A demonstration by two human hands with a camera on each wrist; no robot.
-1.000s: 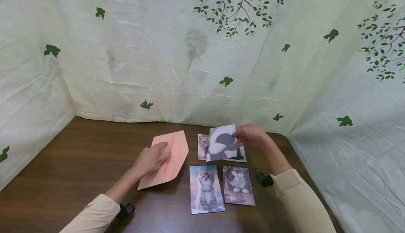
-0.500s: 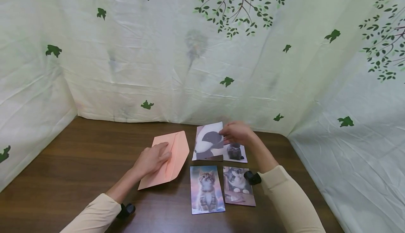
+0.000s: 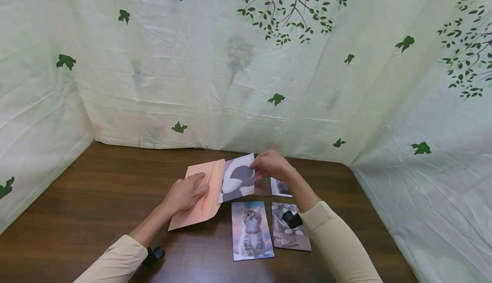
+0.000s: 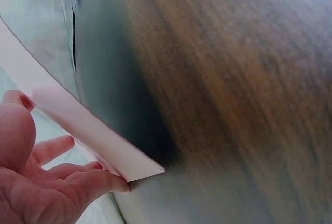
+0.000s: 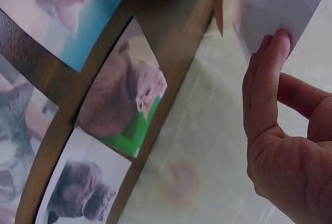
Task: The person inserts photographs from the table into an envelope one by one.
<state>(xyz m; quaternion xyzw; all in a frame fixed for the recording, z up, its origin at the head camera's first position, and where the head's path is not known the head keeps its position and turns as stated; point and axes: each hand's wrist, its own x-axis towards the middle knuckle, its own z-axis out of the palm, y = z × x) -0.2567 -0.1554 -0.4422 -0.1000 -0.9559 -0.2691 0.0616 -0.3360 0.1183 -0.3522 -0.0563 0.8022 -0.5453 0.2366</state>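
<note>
My left hand [image 3: 187, 194] holds a peach-coloured envelope [image 3: 192, 215] tilted up, its lower edge at the table in the left wrist view. Fingers of that hand spread along the envelope [image 4: 78, 115]. With fingertips and thumb, my right hand [image 3: 272, 165] pinches the right edge of a photo card [image 3: 236, 181] with a grey and white picture. This card's left edge meets the envelope's flap side. In the right wrist view, the pale back of the card [image 5: 282, 6] shows above the fingers.
On the brown table [image 3: 96, 197] lie a kitten card [image 3: 252, 234] and a grey-and-white cat card [image 3: 288, 241]. Behind them are a brown cat card [image 5: 114, 94] and a dark grey cat card [image 5: 85, 182]. A leaf-print cloth [image 3: 215, 103] stands around the table.
My right hand has carried the grey and white card leftward from over the far cards to the envelope's flap side. The left hand and envelope stay nearly still.
</note>
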